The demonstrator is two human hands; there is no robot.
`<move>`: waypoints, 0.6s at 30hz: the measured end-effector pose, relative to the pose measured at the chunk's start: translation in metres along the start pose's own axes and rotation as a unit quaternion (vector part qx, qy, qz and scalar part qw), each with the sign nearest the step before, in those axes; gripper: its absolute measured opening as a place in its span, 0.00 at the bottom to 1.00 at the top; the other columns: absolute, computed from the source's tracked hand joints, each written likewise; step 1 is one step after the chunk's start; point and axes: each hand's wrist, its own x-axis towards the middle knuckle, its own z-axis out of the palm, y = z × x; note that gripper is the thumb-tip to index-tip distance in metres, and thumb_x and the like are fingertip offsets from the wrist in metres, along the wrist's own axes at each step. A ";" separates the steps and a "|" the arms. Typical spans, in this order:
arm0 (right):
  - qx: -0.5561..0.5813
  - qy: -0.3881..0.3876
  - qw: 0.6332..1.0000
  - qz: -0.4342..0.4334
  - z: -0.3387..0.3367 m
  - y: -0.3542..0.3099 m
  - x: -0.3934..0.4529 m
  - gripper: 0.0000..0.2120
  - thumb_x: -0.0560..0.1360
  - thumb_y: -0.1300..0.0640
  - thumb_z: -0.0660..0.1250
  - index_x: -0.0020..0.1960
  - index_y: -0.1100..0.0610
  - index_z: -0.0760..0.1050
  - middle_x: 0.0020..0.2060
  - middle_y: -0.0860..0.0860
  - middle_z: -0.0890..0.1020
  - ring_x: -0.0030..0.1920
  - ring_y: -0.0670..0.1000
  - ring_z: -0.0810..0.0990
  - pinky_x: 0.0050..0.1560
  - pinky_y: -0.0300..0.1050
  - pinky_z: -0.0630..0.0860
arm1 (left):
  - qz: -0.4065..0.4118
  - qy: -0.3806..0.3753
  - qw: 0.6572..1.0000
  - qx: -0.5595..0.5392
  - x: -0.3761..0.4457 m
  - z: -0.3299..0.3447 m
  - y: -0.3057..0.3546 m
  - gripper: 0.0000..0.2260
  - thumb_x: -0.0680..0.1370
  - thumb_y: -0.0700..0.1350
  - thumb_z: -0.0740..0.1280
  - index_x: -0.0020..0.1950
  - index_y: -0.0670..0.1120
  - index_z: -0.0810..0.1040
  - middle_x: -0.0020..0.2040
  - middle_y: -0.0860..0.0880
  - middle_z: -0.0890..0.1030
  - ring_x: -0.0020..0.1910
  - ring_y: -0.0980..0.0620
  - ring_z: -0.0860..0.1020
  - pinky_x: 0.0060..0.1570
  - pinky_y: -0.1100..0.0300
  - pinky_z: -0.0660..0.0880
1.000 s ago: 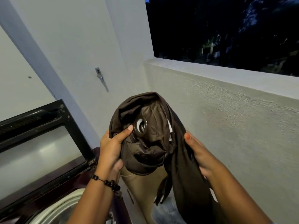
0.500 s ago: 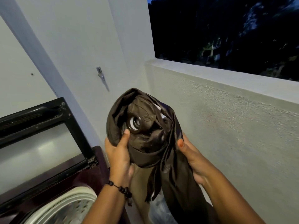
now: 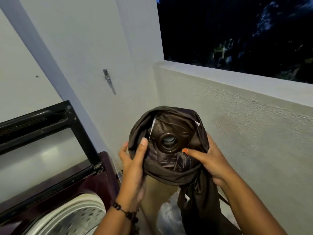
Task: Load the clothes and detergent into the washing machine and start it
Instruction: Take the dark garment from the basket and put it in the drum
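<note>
The washing machine (image 3: 55,207) sits low on my left, its lid (image 3: 42,136) propped open against the wall, so I judge the drum is ready to load. I hold the dark brown garment (image 3: 171,150) bunched up beside it, with a ring-shaped fitting facing me. My left hand (image 3: 133,168) wraps round one side of it, and my right hand (image 3: 211,163) grips the other, thumb pressing the fabric. The garment's lower length falls out of frame, so I cannot tell what kind of clothing it is.

Dk brown garment (image 3: 171,160), maroon washer (image 3: 94,182) w/ black lid (image 3: 55,114), black bead bracelet (image 3: 128,215).
</note>
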 end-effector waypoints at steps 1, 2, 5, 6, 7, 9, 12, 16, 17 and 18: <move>-0.027 -0.015 0.999 -0.014 -0.004 -0.002 0.001 0.30 0.67 0.68 0.75 0.63 0.47 0.73 0.53 0.48 0.84 0.53 0.47 0.83 0.48 0.37 0.80 | 0.006 0.013 0.999 0.031 0.002 -0.004 0.009 0.44 0.62 0.60 0.79 0.73 0.56 0.60 0.70 0.45 0.72 0.64 0.46 0.76 0.65 0.46 0.72; -0.059 -0.029 0.997 -0.029 -0.008 -0.003 0.002 0.32 0.67 0.68 0.75 0.64 0.47 0.72 0.54 0.47 0.84 0.55 0.47 0.83 0.50 0.37 0.79 | 0.029 0.017 0.996 0.084 0.003 -0.006 0.019 0.48 0.60 0.63 0.77 0.73 0.60 0.56 0.74 0.46 0.66 0.69 0.47 0.71 0.67 0.47 0.69; -0.163 -0.074 0.982 -0.067 -0.016 -0.007 0.004 0.37 0.65 0.69 0.77 0.67 0.45 0.69 0.56 0.42 0.82 0.58 0.42 0.80 0.56 0.34 0.76 | 0.144 -0.076 0.939 0.303 0.003 -0.006 0.047 0.54 0.55 0.66 0.74 0.74 0.66 0.46 0.79 0.53 0.51 0.76 0.57 0.53 0.72 0.53 0.56; -0.191 -0.092 0.974 -0.073 -0.016 -0.008 0.006 0.38 0.65 0.69 0.77 0.68 0.45 0.68 0.57 0.41 0.81 0.59 0.40 0.79 0.57 0.34 0.75 | 0.176 -0.128 0.897 0.385 0.005 -0.005 0.052 0.57 0.55 0.67 0.75 0.73 0.68 0.41 0.79 0.57 0.46 0.77 0.58 0.47 0.74 0.50 0.51; -0.215 -0.112 0.967 -0.076 -0.015 -0.010 0.007 0.39 0.65 0.68 0.78 0.69 0.45 0.68 0.59 0.41 0.80 0.60 0.40 0.78 0.59 0.34 0.74 | 0.200 -0.173 0.838 0.476 0.006 -0.001 0.056 0.59 0.55 0.69 0.75 0.72 0.70 0.36 0.78 0.61 0.40 0.77 0.57 0.41 0.75 0.45 0.44; -0.253 -0.159 0.950 -0.086 -0.012 -0.017 0.008 0.39 0.65 0.65 0.78 0.71 0.47 0.67 0.61 0.41 0.78 0.62 0.40 0.77 0.63 0.37 0.73 | 0.226 -0.235 0.707 0.627 0.012 0.007 0.059 0.63 0.56 0.70 0.75 0.71 0.68 0.27 0.74 0.63 0.31 0.75 0.54 0.29 0.71 0.38 0.32; -0.299 -0.228 0.921 -0.106 -0.003 -0.028 0.009 0.36 0.67 0.61 0.78 0.69 0.45 0.68 0.62 0.40 0.78 0.63 0.40 0.76 0.63 0.35 0.71 | 0.216 -0.298 0.611 0.701 0.023 0.018 0.062 0.65 0.58 0.68 0.76 0.69 0.64 0.22 0.77 0.57 0.33 0.74 0.50 0.28 0.69 0.33 0.31; -0.315 -0.268 0.903 -0.111 0.000 -0.043 0.009 0.32 0.68 0.63 0.77 0.70 0.52 0.70 0.61 0.45 0.80 0.62 0.44 0.78 0.64 0.42 0.74 | 0.102 -0.430 0.650 0.618 0.036 0.022 0.067 0.62 0.63 0.55 0.81 0.73 0.67 0.31 0.74 0.62 0.59 0.75 0.57 0.59 0.76 0.55 0.55; -0.330 -0.268 0.898 -0.117 -0.001 -0.046 0.009 0.32 0.69 0.63 0.77 0.69 0.52 0.70 0.61 0.45 0.79 0.62 0.44 0.78 0.63 0.43 0.75 | 0.082 -0.445 0.671 0.588 0.039 0.022 0.065 0.60 0.63 0.51 0.81 0.75 0.66 0.36 0.70 0.63 0.67 0.69 0.61 0.68 0.71 0.64 0.63; -0.344 -0.264 0.893 -0.120 -0.001 -0.048 0.009 0.33 0.68 0.62 0.77 0.69 0.50 0.68 0.60 0.45 0.79 0.61 0.43 0.78 0.62 0.43 0.75 | 0.078 -0.441 0.695 0.562 0.041 0.021 0.062 0.57 0.64 0.47 0.82 0.77 0.64 0.42 0.66 0.63 0.73 0.64 0.63 0.73 0.67 0.67 0.67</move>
